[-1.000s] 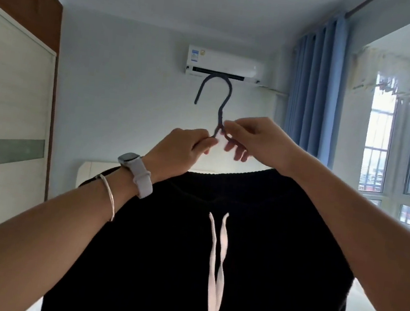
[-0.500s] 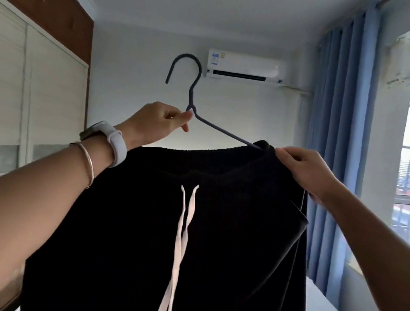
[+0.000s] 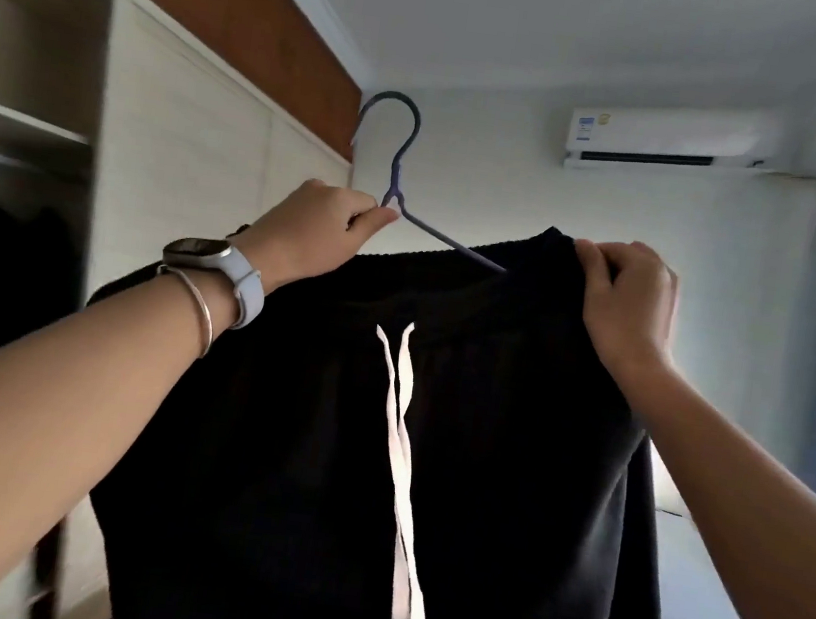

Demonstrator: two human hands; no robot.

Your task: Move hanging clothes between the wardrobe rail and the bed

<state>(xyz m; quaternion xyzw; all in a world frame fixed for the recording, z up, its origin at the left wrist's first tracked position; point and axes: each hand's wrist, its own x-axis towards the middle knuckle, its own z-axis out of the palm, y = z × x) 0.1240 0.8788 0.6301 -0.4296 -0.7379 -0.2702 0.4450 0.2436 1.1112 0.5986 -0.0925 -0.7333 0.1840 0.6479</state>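
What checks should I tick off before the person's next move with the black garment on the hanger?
1. Left hand grips the hanger just below its hook: ok.
2. Right hand pinches the top edge of the black garment: ok.
3. Garment seated on both hanger arms: one arm runs into the waistband, the other is hidden behind the left hand: cannot tell.
4. Hook upright and caught on nothing: ok.
5. Wardrobe open on the person's left: ok.
6. Free hanging space inside it: blurred, cannot tell.
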